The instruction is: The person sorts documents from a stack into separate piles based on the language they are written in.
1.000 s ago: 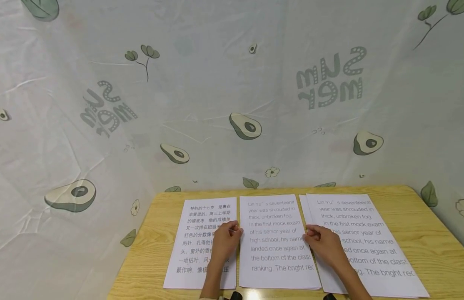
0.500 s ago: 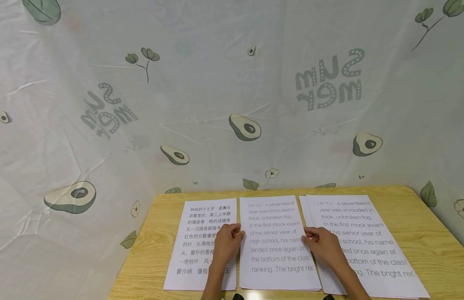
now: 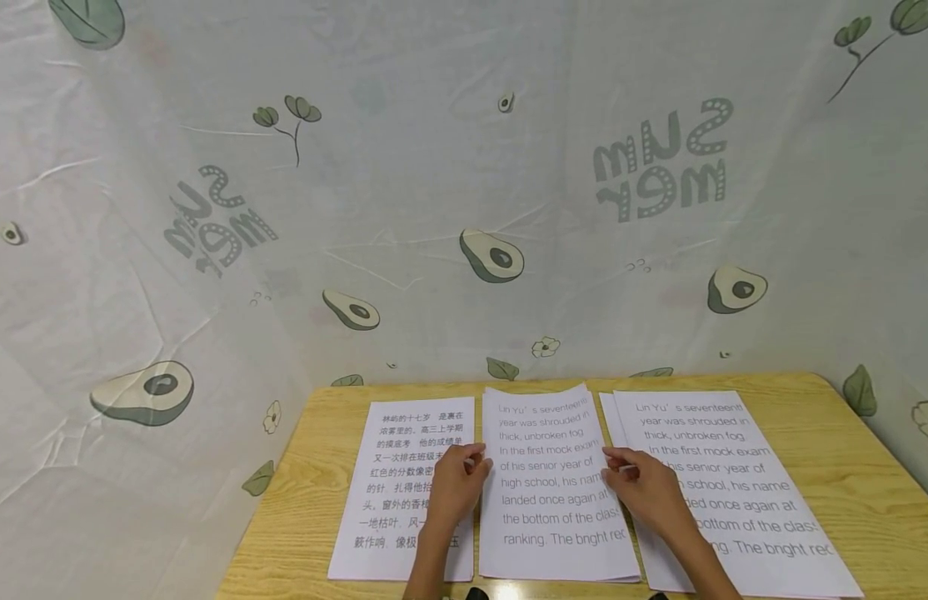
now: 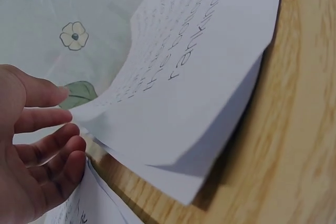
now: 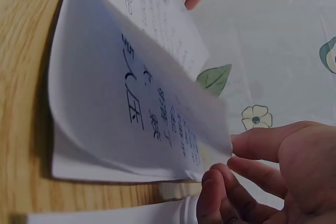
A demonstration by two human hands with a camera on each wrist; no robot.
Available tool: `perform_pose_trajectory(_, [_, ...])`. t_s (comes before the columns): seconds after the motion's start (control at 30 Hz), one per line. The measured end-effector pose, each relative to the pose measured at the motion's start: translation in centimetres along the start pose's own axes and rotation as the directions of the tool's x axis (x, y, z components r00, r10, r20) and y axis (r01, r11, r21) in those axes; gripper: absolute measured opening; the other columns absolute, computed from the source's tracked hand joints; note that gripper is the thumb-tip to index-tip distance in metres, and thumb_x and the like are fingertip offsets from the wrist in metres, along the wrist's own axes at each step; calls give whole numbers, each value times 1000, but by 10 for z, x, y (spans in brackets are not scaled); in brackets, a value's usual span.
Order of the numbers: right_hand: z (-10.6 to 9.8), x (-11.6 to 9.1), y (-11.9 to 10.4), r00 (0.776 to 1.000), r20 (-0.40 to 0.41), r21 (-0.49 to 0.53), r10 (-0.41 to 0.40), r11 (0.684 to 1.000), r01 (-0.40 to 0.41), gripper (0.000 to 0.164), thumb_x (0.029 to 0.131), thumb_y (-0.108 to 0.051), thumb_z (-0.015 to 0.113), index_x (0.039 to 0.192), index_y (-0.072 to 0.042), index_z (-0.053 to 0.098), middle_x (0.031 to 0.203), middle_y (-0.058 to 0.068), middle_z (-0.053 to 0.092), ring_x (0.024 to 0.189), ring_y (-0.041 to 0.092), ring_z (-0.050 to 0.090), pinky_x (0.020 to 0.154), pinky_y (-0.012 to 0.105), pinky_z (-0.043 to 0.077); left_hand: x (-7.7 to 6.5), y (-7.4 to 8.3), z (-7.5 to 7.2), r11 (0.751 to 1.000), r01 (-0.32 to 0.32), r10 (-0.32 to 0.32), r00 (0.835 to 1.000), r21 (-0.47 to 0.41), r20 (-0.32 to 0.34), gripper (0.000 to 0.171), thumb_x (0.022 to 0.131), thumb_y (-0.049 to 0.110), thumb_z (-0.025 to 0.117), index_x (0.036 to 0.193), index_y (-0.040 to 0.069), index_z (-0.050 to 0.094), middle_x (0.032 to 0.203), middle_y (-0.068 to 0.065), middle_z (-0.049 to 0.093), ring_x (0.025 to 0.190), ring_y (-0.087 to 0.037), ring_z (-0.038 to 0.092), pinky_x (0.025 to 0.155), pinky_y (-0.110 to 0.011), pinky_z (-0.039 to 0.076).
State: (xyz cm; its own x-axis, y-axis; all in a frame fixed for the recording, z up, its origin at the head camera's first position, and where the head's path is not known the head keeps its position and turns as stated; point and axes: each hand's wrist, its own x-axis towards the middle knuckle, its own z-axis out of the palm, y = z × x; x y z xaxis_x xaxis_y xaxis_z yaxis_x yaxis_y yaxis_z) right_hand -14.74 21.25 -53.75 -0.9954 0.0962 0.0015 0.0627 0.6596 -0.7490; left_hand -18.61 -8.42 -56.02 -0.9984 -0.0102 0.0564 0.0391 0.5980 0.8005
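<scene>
In the head view, a printed sheet of paper (image 3: 546, 500) lies on top of the middle stack, its long sides raised and its middle sagging. My left hand (image 3: 455, 487) is at the sheet's left edge; in the left wrist view the edge sits between the tips of the thumb and index finger (image 4: 44, 119). On the opposite side my right hand (image 3: 644, 487) pinches the right edge. The right wrist view shows the lifted sheet (image 5: 152, 108) curving up from the pages beneath, with Chinese characters on its underside.
A stack of Chinese-printed sheets (image 3: 389, 550) lies on the left, partly under my left forearm. To the right is another stack of English-printed sheets (image 3: 779, 567), slightly fanned. The wooden table (image 3: 284, 517) meets a patterned cloth backdrop (image 3: 404, 217) at its far edge.
The middle stack's top sheet lay flat before; now its sides and upper corners have risen and it bows. Both hands have stayed close to the same places.
</scene>
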Motion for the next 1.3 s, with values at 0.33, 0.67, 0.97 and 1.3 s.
perform_pose_trajectory(0.33, [-2, -2, -6, 1000, 15, 92, 4, 996, -6, 41, 97, -10, 75, 137, 0, 70, 114, 11, 77, 100, 20, 74, 80, 19, 55, -2, 7, -2, 997, -32, 33, 999, -76, 7, 37, 93, 11, 80, 129, 10, 77, 108, -2, 74, 93, -10, 66, 81, -22, 57])
perform_pose_trajectory(0.67, [-5, -3, -5, 998, 58, 179, 19, 983, -29, 45, 100, -11, 72, 143, -1, 65, 122, 14, 74, 107, 18, 73, 84, 15, 55, -4, 9, -1, 995, -35, 35, 999, -93, 2, 42, 89, -2, 78, 130, 8, 75, 108, -3, 74, 91, -8, 66, 79, -22, 58])
perform_pose_trajectory(0.97, [-14, -2, -7, 997, 72, 277, 34, 959, -53, 48, 103, -14, 70, 148, 0, 60, 132, 20, 69, 111, 16, 74, 85, 15, 58, 0, 8, -8, 983, -36, 33, 999, -180, -18, 41, 89, -4, 76, 129, 6, 75, 111, -5, 75, 95, -12, 70, 77, -20, 58])
perform_pose_trajectory(1.3, [-23, -2, -6, 985, 140, 450, 96, 880, -150, 56, 106, -16, 67, 157, -1, 50, 140, 19, 63, 105, 3, 71, 89, 22, 62, -1, 12, -23, 939, 11, -20, 1000, -343, -22, 44, 88, -4, 76, 131, 6, 75, 114, -10, 75, 94, -14, 70, 73, -23, 63])
